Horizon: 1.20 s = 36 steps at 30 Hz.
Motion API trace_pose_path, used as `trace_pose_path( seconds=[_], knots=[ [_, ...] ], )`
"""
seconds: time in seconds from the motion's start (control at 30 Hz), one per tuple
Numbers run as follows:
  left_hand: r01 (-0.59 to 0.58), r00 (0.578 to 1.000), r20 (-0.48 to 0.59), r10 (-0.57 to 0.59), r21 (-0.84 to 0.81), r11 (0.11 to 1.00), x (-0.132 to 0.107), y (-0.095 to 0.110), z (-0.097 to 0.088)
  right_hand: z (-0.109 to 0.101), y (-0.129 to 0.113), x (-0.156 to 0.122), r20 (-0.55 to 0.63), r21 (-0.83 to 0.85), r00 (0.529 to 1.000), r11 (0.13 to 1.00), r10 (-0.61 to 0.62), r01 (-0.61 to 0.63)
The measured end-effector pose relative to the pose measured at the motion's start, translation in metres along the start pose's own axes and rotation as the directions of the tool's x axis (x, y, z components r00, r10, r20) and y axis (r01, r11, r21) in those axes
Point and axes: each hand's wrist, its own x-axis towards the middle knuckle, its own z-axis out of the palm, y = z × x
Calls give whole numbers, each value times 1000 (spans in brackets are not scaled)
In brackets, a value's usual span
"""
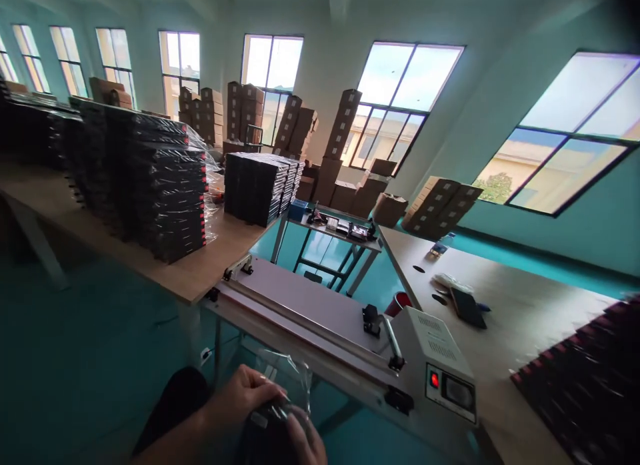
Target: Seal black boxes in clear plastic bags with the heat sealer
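Low in front of me, my left hand (253,393) pinches a clear plastic bag (295,368) whose loose end stands up past my fingers. Inside the bag is a dark, boxy item (263,435) with a small pale label; its exact kind does not show. My right hand (306,438) is curled over the right side of this item, partly cut off by the lower edge. Just beyond both hands lies a long bar heat sealer (305,318), its control box (435,351) at the right with a red switch lit.
Film-wrapped black stacks (180,198) stand on the left wooden table (195,275). The right table (520,278) carries a phone-like black slab (467,307), a bottle (443,245) and another dark stack (585,378). A small bench (345,231) and cardboard boxes (345,131) are farther back.
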Motion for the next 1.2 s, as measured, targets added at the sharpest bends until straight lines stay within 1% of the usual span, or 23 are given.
trace_pose_path(
  seconds=[0.1,0.17,0.23,0.3,0.33,0.37,0.4,0.43,0.47,0.5,0.53,0.6,0.63,0.67,0.73,0.77,0.8,0.87,0.93,1.0,1.07,1.13,1.2],
  knots=[
    [-33,999,-24,35,66,997,-7,1,3,-4,-32,10,8,-99,997,992,-79,79],
    [-46,998,-47,50,81,996,-9,7,3,-7,-52,20,-34,-143,981,972,-191,184],
    [-46,996,-75,51,67,997,-9,13,2,-10,-62,29,-112,-134,954,956,-277,261],
    [-61,993,-94,65,44,997,-7,16,1,-12,-59,34,-186,-47,953,971,-239,235],
    [-68,992,-107,71,31,997,-6,17,1,-13,-55,34,-174,23,969,983,-175,182],
    [-68,990,-120,70,20,997,-5,17,1,-13,-49,33,-102,89,990,990,-99,108],
    [-61,990,-129,62,10,998,-3,17,0,-14,-43,31,23,133,999,991,-34,31],
    [-48,990,-131,49,5,999,-1,18,0,-14,-38,28,174,141,985,990,8,-32],
    [-37,991,-130,37,4,999,1,19,-1,-14,-34,23,307,121,951,990,34,-74],
    [-34,991,-132,33,-5,999,3,21,-2,-14,-32,19,383,93,922,991,49,-92],
    [-42,989,-141,37,-36,998,6,24,-3,-14,-31,15,408,66,911,994,57,-92],
    [-58,987,-156,33,-154,986,9,32,-6,-13,-32,8,359,37,932,997,53,-71],
    [-47,991,-134,19,-210,976,10,35,-7,-12,-33,5,329,33,943,997,52,-66],
    [-17,997,-81,-3,-239,971,11,37,-8,-11,-33,3,302,36,952,997,49,-63],
    [62,997,47,-55,-168,984,9,38,-9,-8,-33,1,261,57,965,997,38,-54],
    [90,994,78,-82,-101,991,7,36,-9,-7,-32,-1,245,68,969,997,27,-45],
    [101,992,76,-97,-43,994,5,34,-9,-6,-32,-1,232,74,973,997,15,-33],
    [89,996,18,-89,29,996,0,28,-8,-6,-33,-2,233,51,972,998,16,-28],
    [62,998,-7,-62,68,996,-4,23,-6,-7,-37,1,231,-22,973,999,30,-25],
    [46,999,10,-47,91,995,-6,20,-5,-10,-44,7,149,-89,989,996,-4,18],
    [52,998,22,-54,71,996,-5,17,-4,-14,-50,15,16,-143,994,984,-109,110],
    [83,997,-2,-83,11,996,1,10,-4,-20,-50,22,-80,-162,981,974,-174,159],
    [119,992,-25,-121,-71,990,11,-1,-4,-27,-41,25,-113,-134,985,984,-133,118]
  ],
)
